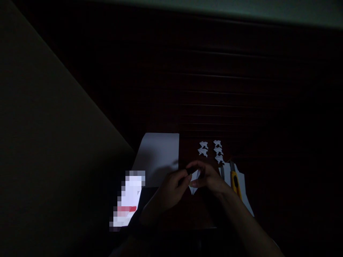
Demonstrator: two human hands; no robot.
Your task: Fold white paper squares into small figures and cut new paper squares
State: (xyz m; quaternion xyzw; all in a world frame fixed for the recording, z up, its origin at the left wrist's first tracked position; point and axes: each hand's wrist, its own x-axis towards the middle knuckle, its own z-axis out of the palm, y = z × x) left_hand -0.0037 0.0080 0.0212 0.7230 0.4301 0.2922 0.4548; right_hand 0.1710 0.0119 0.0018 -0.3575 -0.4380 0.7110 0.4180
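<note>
Between my hands is a small piece of folded white paper point(193, 190), its pointed end facing me. My left hand point(173, 186) pinches its left side with thumb and fingers. On the other side, my right hand point(207, 177) is curled round with its thumb against the paper and its index finger arched over towards the left fingertips. Part of the paper is hidden behind the fingers. Beyond my hands, several small folded paper figures point(218, 150) lie in two columns on the dark table.
A white sheet stack point(163, 150) lies at the left. Nearer me on that side glows a bright screen point(131, 192), partly blurred out. By my right forearm, a yellow box cutter point(235, 182) rests on white paper point(245, 185). A pale wall point(53, 142) rises at the left.
</note>
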